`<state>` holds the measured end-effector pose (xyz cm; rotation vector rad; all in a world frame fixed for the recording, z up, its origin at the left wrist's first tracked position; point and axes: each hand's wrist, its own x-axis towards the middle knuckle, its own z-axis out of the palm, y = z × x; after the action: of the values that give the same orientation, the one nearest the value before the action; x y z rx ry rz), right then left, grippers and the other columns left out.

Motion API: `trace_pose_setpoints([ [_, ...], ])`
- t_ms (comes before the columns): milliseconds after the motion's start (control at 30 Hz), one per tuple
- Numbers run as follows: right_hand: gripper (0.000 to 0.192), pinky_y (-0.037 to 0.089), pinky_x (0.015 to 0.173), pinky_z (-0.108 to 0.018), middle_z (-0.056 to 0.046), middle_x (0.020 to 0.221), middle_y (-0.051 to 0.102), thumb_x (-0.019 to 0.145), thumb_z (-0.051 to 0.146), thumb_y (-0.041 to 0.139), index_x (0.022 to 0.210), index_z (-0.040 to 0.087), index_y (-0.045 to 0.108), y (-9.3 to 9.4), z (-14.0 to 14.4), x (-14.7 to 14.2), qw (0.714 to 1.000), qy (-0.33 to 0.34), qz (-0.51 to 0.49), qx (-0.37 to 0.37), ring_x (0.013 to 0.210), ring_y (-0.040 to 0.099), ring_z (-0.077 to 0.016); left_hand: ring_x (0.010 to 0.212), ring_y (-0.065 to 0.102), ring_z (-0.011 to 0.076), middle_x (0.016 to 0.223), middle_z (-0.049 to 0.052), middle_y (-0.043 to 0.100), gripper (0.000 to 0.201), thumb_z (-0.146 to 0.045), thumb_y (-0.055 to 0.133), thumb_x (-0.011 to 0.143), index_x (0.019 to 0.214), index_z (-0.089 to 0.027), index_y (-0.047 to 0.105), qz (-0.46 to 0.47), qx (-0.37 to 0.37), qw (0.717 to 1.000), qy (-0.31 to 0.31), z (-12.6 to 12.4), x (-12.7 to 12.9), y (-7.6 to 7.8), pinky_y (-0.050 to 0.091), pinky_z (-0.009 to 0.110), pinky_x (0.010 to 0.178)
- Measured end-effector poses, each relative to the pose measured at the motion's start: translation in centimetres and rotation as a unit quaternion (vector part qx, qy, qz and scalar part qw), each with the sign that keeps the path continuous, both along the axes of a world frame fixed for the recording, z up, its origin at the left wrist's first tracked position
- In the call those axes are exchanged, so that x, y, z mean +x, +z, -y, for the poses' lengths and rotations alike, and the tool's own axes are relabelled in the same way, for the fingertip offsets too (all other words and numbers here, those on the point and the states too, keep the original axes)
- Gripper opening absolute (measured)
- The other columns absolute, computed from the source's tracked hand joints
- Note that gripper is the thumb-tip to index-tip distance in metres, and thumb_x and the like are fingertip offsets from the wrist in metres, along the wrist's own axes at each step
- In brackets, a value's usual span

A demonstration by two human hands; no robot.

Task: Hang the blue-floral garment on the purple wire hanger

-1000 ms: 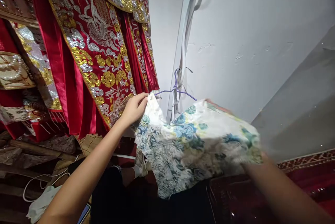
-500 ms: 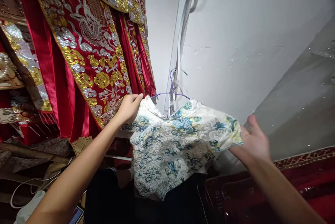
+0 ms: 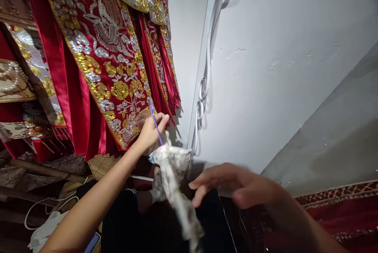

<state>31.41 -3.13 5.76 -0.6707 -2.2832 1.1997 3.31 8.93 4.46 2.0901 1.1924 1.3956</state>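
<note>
In the head view my left hand (image 3: 152, 130) is closed around a purple clothes hanger (image 3: 155, 125), whose upper part sticks out above the fingers. Below it hangs a white short-sleeved top (image 3: 174, 178) with a blue, green and yellow pattern, turned edge-on and blurred by motion. My right hand (image 3: 233, 184) is beside the top on its right, palm down, fingers loosely curved and thumb apart. It holds nothing, and a small gap seems to separate its fingertips from the cloth.
Red garments with gold and silver sequin embroidery (image 3: 118, 60) hang on the left. A white cable strip (image 3: 206, 67) with loops runs down the white wall (image 3: 265, 87). At lower left are a phone (image 3: 93, 241) and a white cord (image 3: 28, 215). Red fabric (image 3: 348, 213) lies lower right.
My left hand has gone from the top's shoulder to the hanger. The top has turned from front-on to edge-on and lower. My right hand has left the sleeve and moved left and down.
</note>
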Motion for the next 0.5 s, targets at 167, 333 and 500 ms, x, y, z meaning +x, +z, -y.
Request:
trace_pose_setpoints([
  [167,0.081,0.039,0.113,-0.058,-0.017,0.154,0.046,0.083,0.04,0.071,0.155,0.022,0.038,-5.3,-2.5,-2.3,0.959,-0.19,0.083,0.196,0.141,0.045,-0.0366,0.072,0.057,0.0159,0.074,0.002,0.061,0.042,-0.055,0.048,0.098,0.09,-0.018,0.066,0.118,-0.054,0.979,-0.158,3.5,2.3,-1.2,0.045,0.028,0.072],
  [333,0.113,0.029,0.116,-0.067,-0.023,0.161,0.028,0.077,0.033,0.07,0.161,0.019,-0.003,-8.9,-4.2,-4.4,0.859,-0.271,0.037,0.433,0.147,0.03,-0.0423,0.081,0.062,0.0184,0.079,0.005,0.063,0.042,-0.056,0.049,0.097,0.088,-0.02,0.069,0.282,-0.2,0.89,-0.297,7.9,6.2,1.2,0.049,0.031,0.082],
  [500,0.127,0.044,0.102,-0.064,-0.022,0.145,0.042,0.064,0.046,0.079,0.161,0.02,0.001,-9.5,-2.6,-4.2,0.847,-0.31,0.021,0.431,0.127,0.048,-0.0447,0.099,0.066,0.019,0.102,0.007,0.07,0.02,-0.036,0.075,0.084,0.091,-0.018,0.071,0.388,-0.349,0.78,-0.345,9.7,6.3,2.2,0.05,0.03,0.095],
])
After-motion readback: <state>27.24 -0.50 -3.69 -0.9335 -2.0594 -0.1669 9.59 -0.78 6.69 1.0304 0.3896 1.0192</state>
